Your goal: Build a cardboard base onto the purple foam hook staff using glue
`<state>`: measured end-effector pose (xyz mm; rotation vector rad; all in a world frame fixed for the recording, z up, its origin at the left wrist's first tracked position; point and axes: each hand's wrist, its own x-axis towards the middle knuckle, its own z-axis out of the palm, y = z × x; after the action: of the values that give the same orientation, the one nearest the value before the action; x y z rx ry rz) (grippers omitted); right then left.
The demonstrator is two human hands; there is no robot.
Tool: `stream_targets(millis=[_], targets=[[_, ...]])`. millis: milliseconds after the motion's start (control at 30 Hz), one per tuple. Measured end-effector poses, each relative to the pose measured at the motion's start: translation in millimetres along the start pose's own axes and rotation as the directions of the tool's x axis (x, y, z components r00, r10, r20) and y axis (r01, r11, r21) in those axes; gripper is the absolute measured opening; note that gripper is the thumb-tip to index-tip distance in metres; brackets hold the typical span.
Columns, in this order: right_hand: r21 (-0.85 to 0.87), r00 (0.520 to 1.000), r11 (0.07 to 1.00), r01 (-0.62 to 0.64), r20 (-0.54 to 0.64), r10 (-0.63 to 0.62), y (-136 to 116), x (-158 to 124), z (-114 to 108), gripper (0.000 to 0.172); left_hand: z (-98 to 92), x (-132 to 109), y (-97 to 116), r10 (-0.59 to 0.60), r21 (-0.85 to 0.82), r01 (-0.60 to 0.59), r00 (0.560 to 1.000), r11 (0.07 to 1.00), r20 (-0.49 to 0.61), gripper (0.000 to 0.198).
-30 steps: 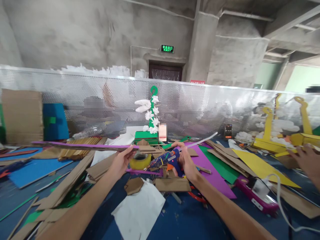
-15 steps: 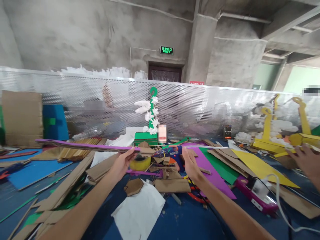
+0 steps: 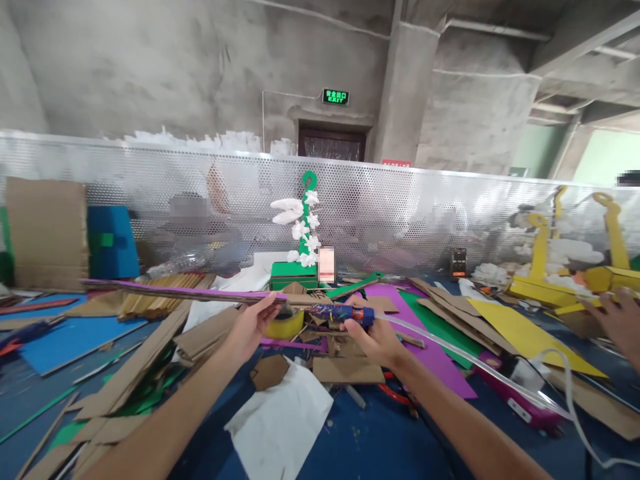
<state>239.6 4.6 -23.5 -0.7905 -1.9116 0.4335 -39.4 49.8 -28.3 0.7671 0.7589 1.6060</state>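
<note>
My left hand (image 3: 254,324) pinches the right end of a long, thin purple cardboard strip (image 3: 175,292), which reaches far to the left. Its brown edge faces me. My right hand (image 3: 373,341) is closed round a blue hot glue gun (image 3: 345,313), whose nozzle points left, close to my left fingers. A long clear glue stick (image 3: 480,363) sticks out of the gun's back and slopes down to the right. Beneath my left hand lies a roll of yellow tape (image 3: 286,327), partly hidden.
A green stand with white flowers (image 3: 309,230) is at the back middle. Cardboard scraps (image 3: 347,371) and white paper (image 3: 280,420) lie in front. At right are a purple power strip (image 3: 525,400), yellow stands (image 3: 540,267) and another person's hand (image 3: 617,327).
The glue gun has rolled over in my right hand, and its glue stick has swung from level to sloping down right. My left hand still holds the purple strip, shifted slightly right.
</note>
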Motion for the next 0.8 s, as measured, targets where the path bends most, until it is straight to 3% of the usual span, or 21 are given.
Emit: stream_targets(millis=[300, 800], targets=[[-0.173, 0.995, 0.981, 0.086, -0.040, -0.094, -4.2, 0.6, 0.2, 0.030, -0.2, 1.5, -2.4, 0.001, -0.002, -0.001, 1.000, 1.000, -0.003, 0.009], [-0.276, 0.995, 0.959, 0.060, -0.066, -0.081, 2.1, -0.5, 2.1, 0.033, -0.7, 1.3, -1.0, -0.004, -0.005, 0.004, 1.000, 1.000, 0.006, 0.008]])
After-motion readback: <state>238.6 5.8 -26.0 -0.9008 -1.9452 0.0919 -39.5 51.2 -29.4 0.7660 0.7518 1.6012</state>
